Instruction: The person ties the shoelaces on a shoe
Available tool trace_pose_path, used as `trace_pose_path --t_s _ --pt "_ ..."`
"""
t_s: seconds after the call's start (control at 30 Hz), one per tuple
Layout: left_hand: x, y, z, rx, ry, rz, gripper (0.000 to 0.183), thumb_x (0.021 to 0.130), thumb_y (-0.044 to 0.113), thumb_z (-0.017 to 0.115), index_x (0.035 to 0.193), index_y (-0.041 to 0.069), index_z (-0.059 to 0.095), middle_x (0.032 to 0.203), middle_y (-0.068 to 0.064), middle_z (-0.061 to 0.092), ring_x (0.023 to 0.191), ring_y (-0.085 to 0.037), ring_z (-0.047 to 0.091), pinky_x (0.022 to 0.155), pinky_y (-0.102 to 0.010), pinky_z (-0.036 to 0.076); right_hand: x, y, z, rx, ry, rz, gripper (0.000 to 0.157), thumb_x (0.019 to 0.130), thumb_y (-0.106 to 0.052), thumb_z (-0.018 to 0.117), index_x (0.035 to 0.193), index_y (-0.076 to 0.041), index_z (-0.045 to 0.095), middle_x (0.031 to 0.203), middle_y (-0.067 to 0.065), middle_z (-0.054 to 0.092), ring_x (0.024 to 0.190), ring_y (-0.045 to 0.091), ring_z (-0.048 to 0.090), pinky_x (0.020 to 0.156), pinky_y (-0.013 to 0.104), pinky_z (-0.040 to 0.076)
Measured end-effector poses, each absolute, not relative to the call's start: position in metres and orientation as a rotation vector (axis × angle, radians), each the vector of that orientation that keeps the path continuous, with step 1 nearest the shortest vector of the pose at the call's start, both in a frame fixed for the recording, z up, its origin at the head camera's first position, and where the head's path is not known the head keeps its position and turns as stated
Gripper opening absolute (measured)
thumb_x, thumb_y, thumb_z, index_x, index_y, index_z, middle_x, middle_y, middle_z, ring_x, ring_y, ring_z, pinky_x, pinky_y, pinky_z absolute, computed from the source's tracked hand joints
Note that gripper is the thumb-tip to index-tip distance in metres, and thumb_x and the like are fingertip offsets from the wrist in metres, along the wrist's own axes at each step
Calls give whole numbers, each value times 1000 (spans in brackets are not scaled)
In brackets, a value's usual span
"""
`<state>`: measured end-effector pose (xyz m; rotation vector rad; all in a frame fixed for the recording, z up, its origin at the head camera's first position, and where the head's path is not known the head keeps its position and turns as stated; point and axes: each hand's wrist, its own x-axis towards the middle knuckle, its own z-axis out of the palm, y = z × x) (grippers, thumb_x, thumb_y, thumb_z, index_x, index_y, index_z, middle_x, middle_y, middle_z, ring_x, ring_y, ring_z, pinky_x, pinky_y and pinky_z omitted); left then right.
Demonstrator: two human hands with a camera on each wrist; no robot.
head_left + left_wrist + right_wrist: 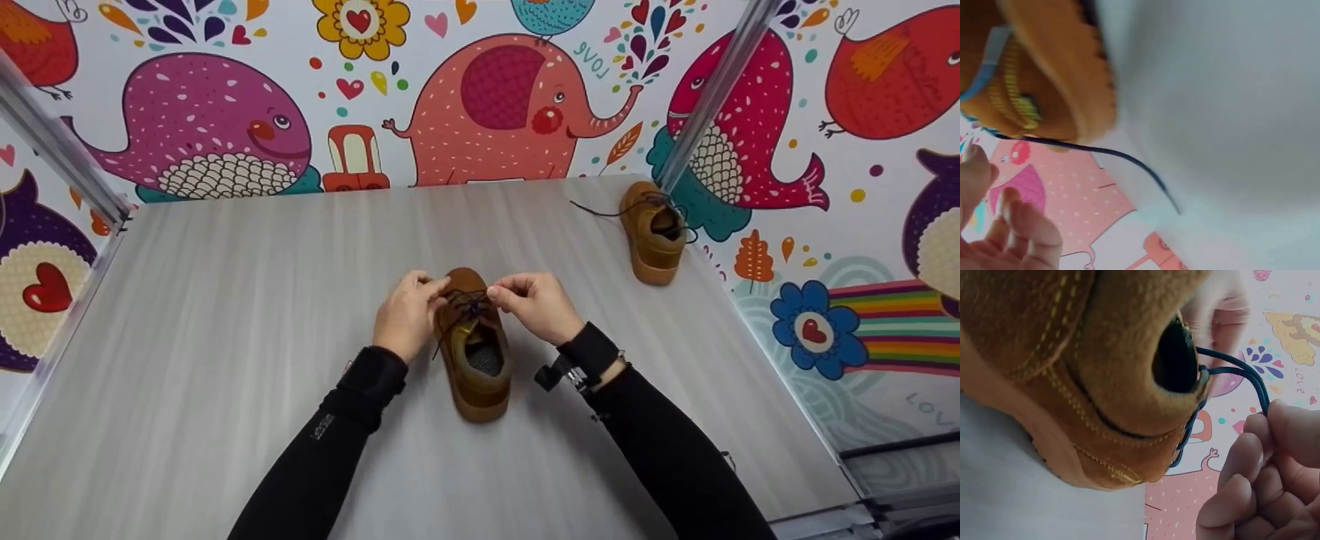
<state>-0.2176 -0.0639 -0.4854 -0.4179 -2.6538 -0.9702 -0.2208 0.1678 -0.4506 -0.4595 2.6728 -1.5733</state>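
Right hand [541, 304]: thumb and index finger pinched together on a dark blue shoelace [1233, 371], two strands of which run from the shoe's lacing to the fingertips, the other fingers curled in. Left hand [407, 315]: at the left side of the lacing, thumb and index finger close to the laces, remaining fingers bent; whether it grips a strand cannot be told from these views. Between the hands, a brown lace-up shoe [480, 397] sits upright on its sole, about the middle of the desk [247, 337], toe to the far side, heel to the near side. Yellow stitching is visible on its upper. One loose lace end [1123, 156] hangs out over the shoe's left side, clear of the left hand's fingers. A second brown shoe [652, 259], of like pattern, stands upright at the far right of the desk, well apart from the first, toe also to the far side; its laces are loose, one lying out to the left. Black sleeves [300, 465] cover both forearms, with black straps at the wrists. A far wall panel [487, 112], printed with an elephant and a whale, borders the desk.
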Motion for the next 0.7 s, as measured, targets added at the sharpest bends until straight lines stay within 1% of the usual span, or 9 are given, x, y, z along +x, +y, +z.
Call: trace_pose_path --t_s 0.13,0.2,0.27,0.33,0.4,0.47,0.57,0.7 --pt "-227 -64 -492 -473 -2745 -952 36 104 13 68 140 16 72 138 -21 67 124 -42 66 102 -54 56 -223 169 -455 -393 2695 -1554 21 103 -25 74 100 -8 85 83 8 78 73 9 62 67 25 48" --pt "-232 -63 -492 -498 -2768 -960 36 104 12 67 139 18 73 143 -21 66 130 -43 63 107 -55 54 -224 169 -457 -368 2697 -1550 21 103 -25 74 100 -8 85 84 7 79 74 9 64 69 27 50" --pt "-236 -63 -491 -520 -2758 -958 30 103 11 70 131 16 78 144 -20 65 131 -43 63 109 -55 53 -224 169 -458 -343 2693 -1549 20 103 -25 74 99 -8 86 84 5 79 74 9 64 69 27 50" --pt "-238 -65 -491 -529 -2747 -965 22 102 12 71 121 11 81 144 -19 66 132 -43 63 110 -55 53 -224 169 -458 -323 2682 -1546 20 103 -25 74 98 -9 85 84 5 78 75 10 64 70 28 50" --pt "-238 -66 -489 -540 -2729 -967 14 103 13 71 111 6 79 137 -19 69 128 -41 65 108 -53 53 -225 169 -458 -305 2680 -1540 20 103 -25 74 98 -9 85 84 5 77 75 11 64 69 28 50" --pt "-235 -67 -486 -544 -2725 -982 13 106 14 68 109 4 75 128 -19 72 119 -40 67 103 -52 55 -225 169 -458 -284 2683 -1534 20 102 -25 75 97 -9 85 83 5 77 74 11 64 69 28 49" --pt "-227 -67 -477 -534 -2721 -1080 15 109 15 62 115 3 70 113 -17 75 105 -35 70 93 -49 56 -226 169 -457 -268 2691 -1529 20 102 -25 76 96 -8 85 82 3 76 74 11 64 68 27 49" --pt "-212 -65 -455 -505 -2673 -1351 20 107 14 63 122 2 66 101 -12 77 87 -27 71 81 -41 55 -229 168 -459 -233 2697 -1533 19 101 -23 76 95 -7 85 79 0 75 72 10 64 67 25 49"
